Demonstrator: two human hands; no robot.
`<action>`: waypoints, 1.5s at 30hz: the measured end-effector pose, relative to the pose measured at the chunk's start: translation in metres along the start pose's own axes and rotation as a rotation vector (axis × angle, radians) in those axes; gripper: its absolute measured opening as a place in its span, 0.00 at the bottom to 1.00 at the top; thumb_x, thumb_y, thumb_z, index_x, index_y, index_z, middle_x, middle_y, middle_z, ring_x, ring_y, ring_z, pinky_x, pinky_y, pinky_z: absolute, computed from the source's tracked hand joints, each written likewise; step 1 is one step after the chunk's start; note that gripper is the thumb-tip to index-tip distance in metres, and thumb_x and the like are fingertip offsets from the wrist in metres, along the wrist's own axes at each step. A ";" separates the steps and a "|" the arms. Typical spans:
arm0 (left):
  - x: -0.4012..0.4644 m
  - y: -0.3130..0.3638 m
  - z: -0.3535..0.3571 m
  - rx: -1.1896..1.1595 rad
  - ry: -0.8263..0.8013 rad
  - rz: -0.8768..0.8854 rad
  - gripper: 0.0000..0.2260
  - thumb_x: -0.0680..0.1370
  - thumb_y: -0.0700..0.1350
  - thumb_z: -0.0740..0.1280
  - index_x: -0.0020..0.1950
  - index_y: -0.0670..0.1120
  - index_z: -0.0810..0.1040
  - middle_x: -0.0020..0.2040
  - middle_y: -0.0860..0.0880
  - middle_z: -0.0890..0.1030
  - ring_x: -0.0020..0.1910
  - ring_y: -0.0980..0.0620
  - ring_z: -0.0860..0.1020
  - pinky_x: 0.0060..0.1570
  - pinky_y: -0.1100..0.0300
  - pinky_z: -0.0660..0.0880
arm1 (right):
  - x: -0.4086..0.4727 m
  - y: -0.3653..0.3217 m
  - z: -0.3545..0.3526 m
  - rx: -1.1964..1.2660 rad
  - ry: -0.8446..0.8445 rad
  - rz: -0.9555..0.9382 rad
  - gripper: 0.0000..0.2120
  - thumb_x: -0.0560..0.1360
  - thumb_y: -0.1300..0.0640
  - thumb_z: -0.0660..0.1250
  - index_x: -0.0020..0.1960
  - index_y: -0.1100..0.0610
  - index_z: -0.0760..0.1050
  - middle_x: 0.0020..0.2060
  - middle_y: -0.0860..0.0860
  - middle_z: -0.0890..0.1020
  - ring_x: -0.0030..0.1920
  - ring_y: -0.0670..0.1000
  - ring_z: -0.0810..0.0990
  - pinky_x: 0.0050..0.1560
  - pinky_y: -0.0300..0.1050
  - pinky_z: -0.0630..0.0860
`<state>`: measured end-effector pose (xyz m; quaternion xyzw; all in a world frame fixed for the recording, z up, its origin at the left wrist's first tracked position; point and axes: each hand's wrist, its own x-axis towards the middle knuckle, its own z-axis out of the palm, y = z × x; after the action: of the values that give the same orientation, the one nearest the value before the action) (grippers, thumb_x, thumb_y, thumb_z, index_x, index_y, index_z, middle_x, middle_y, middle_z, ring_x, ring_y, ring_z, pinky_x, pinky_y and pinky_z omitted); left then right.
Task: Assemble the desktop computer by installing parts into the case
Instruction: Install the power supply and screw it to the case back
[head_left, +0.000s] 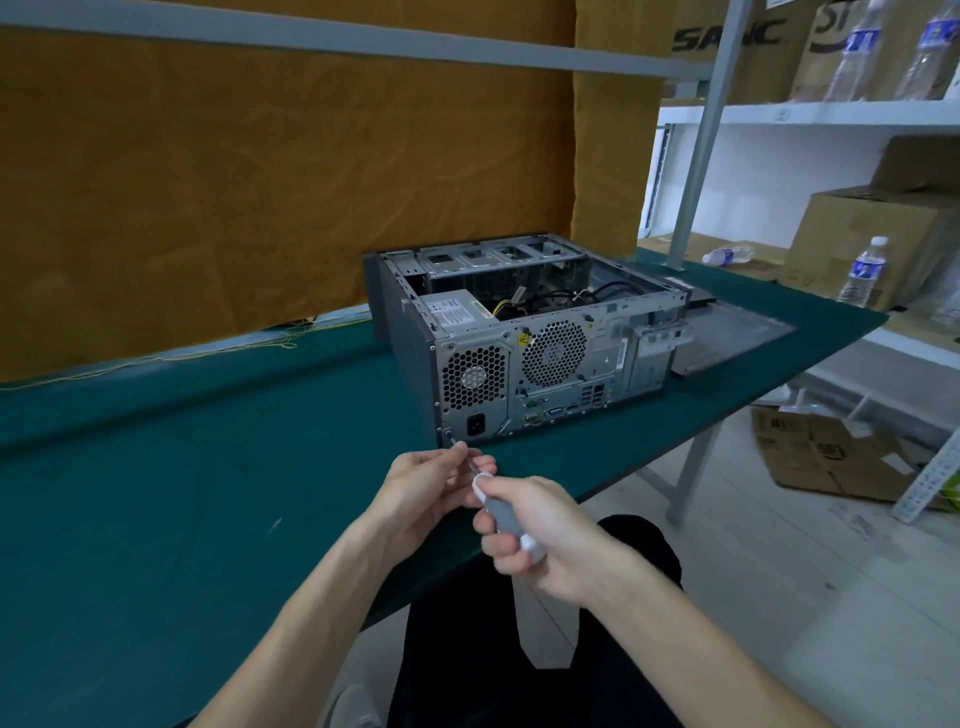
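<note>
Right hand (540, 540) gripping screwdriver (503, 515), tip hidden

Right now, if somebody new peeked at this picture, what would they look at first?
Probably the open computer case lying on its side in the middle of the green table, with its fans and wires showing. Next, the two hands up close: the right hand grips a grey screwdriver, and the left hand pinches its shaft, the tip close to the case's bottom corner. A big orange cloth hangs behind.
</note>
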<state>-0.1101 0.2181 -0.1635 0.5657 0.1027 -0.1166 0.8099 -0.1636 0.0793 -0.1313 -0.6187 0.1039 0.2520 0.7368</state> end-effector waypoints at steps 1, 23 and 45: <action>0.000 -0.001 0.000 0.000 0.006 0.004 0.12 0.84 0.40 0.64 0.55 0.31 0.81 0.47 0.39 0.86 0.41 0.51 0.86 0.38 0.63 0.81 | -0.001 -0.001 -0.002 -0.193 0.043 -0.048 0.10 0.84 0.52 0.62 0.54 0.60 0.70 0.34 0.53 0.76 0.23 0.46 0.70 0.22 0.38 0.62; 0.005 -0.001 0.005 -0.007 0.072 0.061 0.12 0.84 0.40 0.63 0.57 0.31 0.79 0.44 0.40 0.86 0.39 0.51 0.85 0.37 0.62 0.82 | 0.005 -0.007 -0.012 -0.070 0.008 0.050 0.10 0.83 0.53 0.63 0.50 0.59 0.71 0.30 0.52 0.74 0.20 0.46 0.67 0.18 0.37 0.60; 0.004 -0.004 0.005 0.042 0.080 0.090 0.12 0.85 0.41 0.63 0.56 0.32 0.79 0.43 0.41 0.86 0.37 0.52 0.84 0.36 0.63 0.80 | 0.008 -0.006 -0.007 -0.352 0.035 -0.013 0.14 0.84 0.48 0.61 0.49 0.59 0.72 0.33 0.53 0.74 0.25 0.49 0.71 0.24 0.41 0.66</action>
<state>-0.1070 0.2117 -0.1664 0.5909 0.1070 -0.0592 0.7974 -0.1531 0.0735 -0.1312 -0.7432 0.0668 0.2508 0.6167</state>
